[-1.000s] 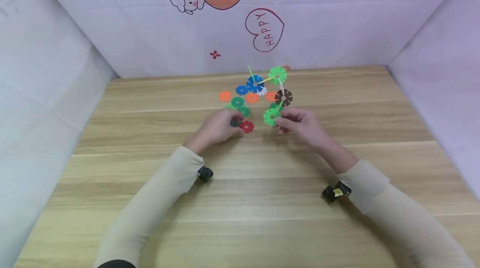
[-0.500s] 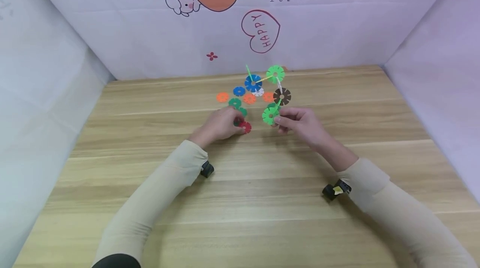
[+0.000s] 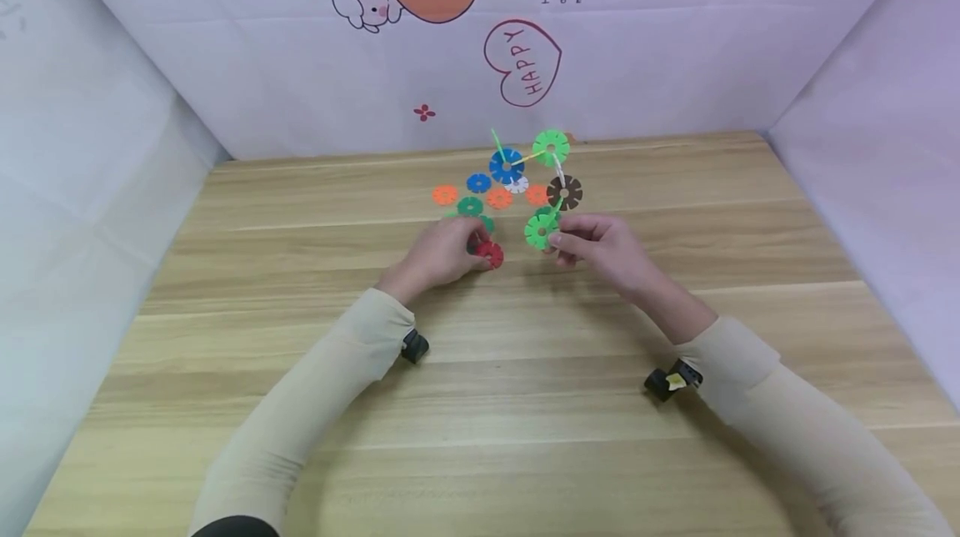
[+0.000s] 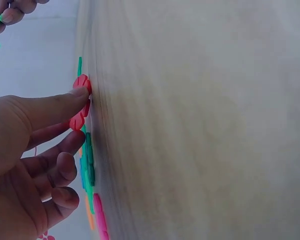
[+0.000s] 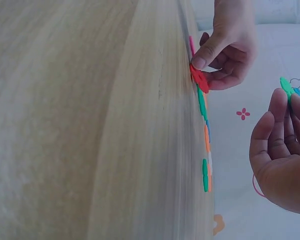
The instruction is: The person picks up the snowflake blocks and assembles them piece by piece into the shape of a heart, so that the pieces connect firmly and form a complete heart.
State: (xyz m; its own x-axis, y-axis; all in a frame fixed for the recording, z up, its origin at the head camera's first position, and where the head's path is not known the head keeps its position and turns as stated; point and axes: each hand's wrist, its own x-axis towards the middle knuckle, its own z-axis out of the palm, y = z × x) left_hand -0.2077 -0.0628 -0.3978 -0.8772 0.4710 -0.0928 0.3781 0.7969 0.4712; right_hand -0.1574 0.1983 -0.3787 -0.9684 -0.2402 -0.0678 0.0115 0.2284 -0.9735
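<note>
My left hand [image 3: 442, 253] pinches a red notched plastic disc [image 3: 491, 254] between thumb and fingers, low over the table; in the left wrist view the red disc [image 4: 77, 121] stands tilted on edge. My right hand [image 3: 606, 252] holds a light green notched disc [image 3: 542, 231] by its right edge. That disc ends a raised chain of slotted-together discs: a brown one [image 3: 565, 193], a white one seen edge-on, another light green one [image 3: 551, 148], a yellow one seen edge-on and a blue one [image 3: 507, 166]. A thin green disc sticks up from the blue one.
Loose discs lie flat behind the hands: orange [image 3: 445, 195], small blue [image 3: 478, 183], dark green [image 3: 470, 207], white [image 3: 517, 185] and several more. A pink disc [image 4: 100, 215] lies beside the left hand. A white printed cloth [image 3: 645, 62] stands along the table's back edge.
My left thumb and fingers have closed on the red disc and tipped it up slightly. My right hand keeps its hold on the chain. The head view has shifted slightly.
</note>
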